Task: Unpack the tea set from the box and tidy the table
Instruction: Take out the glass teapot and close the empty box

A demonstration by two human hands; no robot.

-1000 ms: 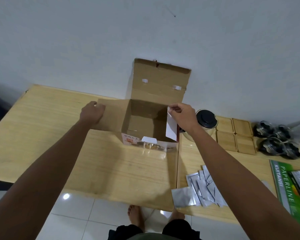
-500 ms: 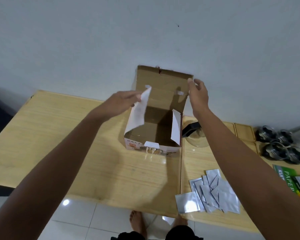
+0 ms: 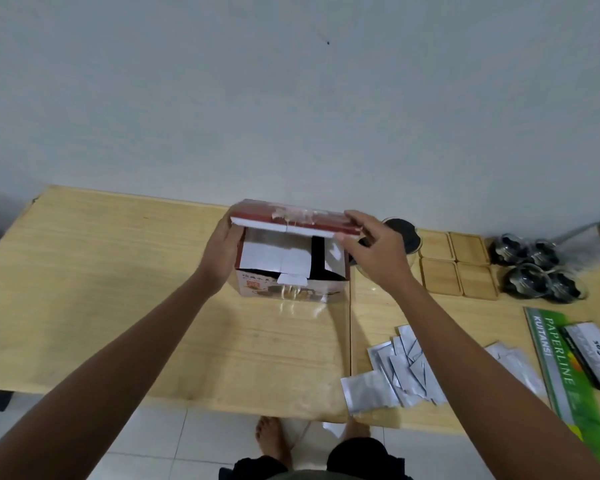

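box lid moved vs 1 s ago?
Yes. The box lid stood upright against the wall; now it is folded down toward the person, over the box opening.

The cardboard box (image 3: pixel 291 271) sits near the tabletop's (image 3: pixel 118 289) back edge, red lid flap folded most of the way down over white inner flaps, with teapot (image 3: pixel 400 237), four wooden coasters (image 3: pixel 458 265) and glass cups (image 3: pixel 534 268) lined up toward the back right corner.

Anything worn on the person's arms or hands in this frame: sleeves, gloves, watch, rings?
Nothing shows: the left hand and right hand are bare, ungloved, and both forearms are uncovered up to the frame edge. No watch, ring or band is visible.
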